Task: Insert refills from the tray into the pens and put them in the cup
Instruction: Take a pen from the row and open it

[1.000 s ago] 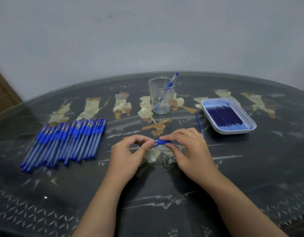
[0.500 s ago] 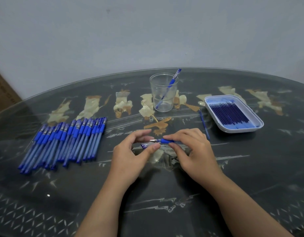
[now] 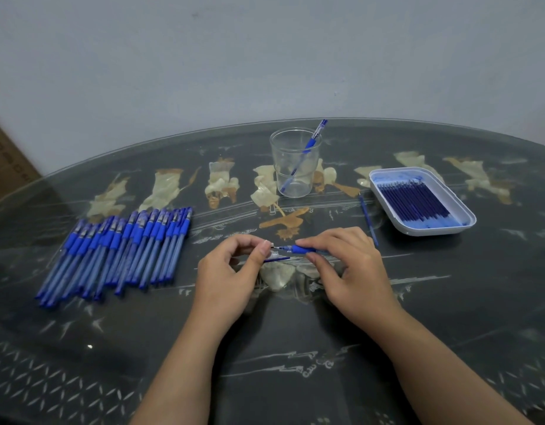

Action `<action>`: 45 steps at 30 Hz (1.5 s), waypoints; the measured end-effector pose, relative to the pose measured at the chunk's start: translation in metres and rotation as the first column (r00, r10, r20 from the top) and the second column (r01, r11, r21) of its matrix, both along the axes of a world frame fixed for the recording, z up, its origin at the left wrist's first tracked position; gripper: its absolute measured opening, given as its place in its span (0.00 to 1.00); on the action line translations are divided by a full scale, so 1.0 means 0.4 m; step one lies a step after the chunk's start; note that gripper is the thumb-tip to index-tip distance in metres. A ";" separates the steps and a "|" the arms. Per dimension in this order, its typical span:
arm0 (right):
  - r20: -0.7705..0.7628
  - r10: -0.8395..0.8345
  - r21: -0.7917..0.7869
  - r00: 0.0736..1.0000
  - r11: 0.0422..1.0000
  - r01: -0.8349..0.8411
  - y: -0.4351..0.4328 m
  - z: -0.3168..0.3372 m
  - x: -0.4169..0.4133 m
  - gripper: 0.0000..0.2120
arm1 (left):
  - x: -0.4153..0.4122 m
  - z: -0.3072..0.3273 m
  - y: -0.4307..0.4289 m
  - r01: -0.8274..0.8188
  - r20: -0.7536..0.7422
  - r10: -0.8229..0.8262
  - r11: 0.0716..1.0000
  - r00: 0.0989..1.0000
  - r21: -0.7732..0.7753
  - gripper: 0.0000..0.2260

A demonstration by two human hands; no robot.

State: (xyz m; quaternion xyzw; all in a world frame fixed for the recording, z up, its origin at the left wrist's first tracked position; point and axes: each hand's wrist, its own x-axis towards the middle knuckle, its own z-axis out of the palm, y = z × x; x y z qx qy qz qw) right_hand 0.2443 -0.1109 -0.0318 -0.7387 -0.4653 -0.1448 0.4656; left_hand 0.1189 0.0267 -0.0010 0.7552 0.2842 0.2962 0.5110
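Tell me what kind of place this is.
Probably a home room, not a workshop: a glass-topped table with ornamental inlay against a plain wall, a cardboard box at left.

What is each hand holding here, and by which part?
Right hand pinches a pen by its blue grip; left hand pinches what looks like the clear cap, just off the pen's tip.

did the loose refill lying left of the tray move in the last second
No. The loose refill lies at the same slant, just left of the tray, as before; only the camera view shifted.
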 end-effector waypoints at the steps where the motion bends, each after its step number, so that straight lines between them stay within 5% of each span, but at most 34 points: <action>1: -0.001 -0.002 0.001 1.000 1.000 0.002 0.000 0.000 0.001 0.10 | -0.002 0.002 0.002 -0.012 0.019 0.012 1.000 1.000 -0.027 0.02; 5: -0.005 -0.015 -0.001 1.000 1.000 0.015 -0.001 0.001 0.003 0.11 | -0.021 0.008 0.025 -0.025 0.035 0.026 1.000 0.999 -0.012 0.05; 9: 0.002 -0.026 -0.012 1.000 1.000 0.026 -0.001 0.001 0.003 0.11 | -0.041 0.011 0.041 0.059 -0.204 0.015 0.934 0.979 0.353 0.07; 12: 0.016 -0.038 -0.019 0.999 0.999 0.038 -0.002 0.000 0.000 0.11 | -0.035 0.012 0.043 0.150 -0.353 0.026 0.873 0.935 0.463 0.07; 28: 0.079 -0.100 -0.069 0.992 0.992 0.105 -0.010 0.024 -0.021 0.11 | -0.031 0.002 0.034 0.028 -0.256 0.056 0.949 0.965 0.315 0.13; 33: 0.123 -0.172 -0.048 0.977 0.983 0.179 -0.013 0.067 -0.037 0.10 | -0.035 -0.002 0.035 -0.011 -0.162 0.077 0.928 0.984 0.372 0.13; 36: -0.033 -0.141 0.023 0.989 0.990 0.142 -0.009 0.109 -0.060 0.09 | -0.037 0.019 0.021 -0.037 -0.023 0.051 0.911 0.998 0.411 0.12; 41: -0.517 0.045 0.172 0.855 0.984 0.052 0.002 0.167 -0.090 0.09 | -0.021 0.053 -0.030 0.235 0.151 -0.230 0.972 0.962 -0.022 0.16; 45: -0.649 0.129 0.204 0.749 0.979 0.009 -0.003 0.184 -0.092 0.08 | -0.008 0.050 -0.047 0.264 0.199 -0.249 0.963 0.948 -0.055 0.15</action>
